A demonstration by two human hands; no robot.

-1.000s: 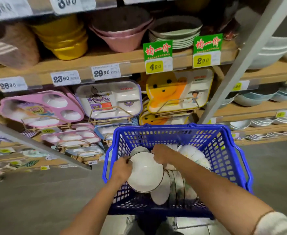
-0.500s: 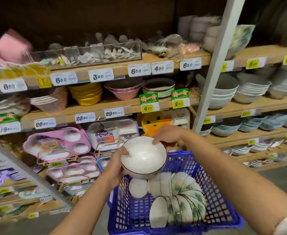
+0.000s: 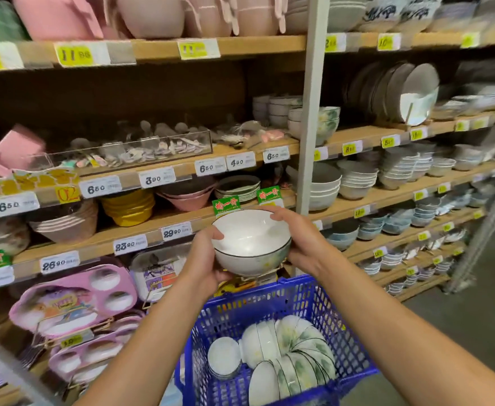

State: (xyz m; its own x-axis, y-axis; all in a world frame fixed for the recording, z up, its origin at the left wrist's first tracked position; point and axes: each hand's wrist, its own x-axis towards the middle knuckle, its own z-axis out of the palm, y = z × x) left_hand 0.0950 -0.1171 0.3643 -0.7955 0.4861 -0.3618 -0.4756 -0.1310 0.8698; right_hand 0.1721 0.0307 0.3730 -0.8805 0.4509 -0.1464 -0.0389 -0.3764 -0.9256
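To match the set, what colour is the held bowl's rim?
A thin dark, near-black line on the white bowl; head view.

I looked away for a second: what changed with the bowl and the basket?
The white bowl went up: it was low inside the blue basket and now is held clear above it, before the shelves. The left hand and right hand gripped it throughout. The other bowls stayed lying in the basket.

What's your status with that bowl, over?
Left hand and right hand grip white bowl, upright. Held above blue basket of stacked bowls. Nothing in the way.
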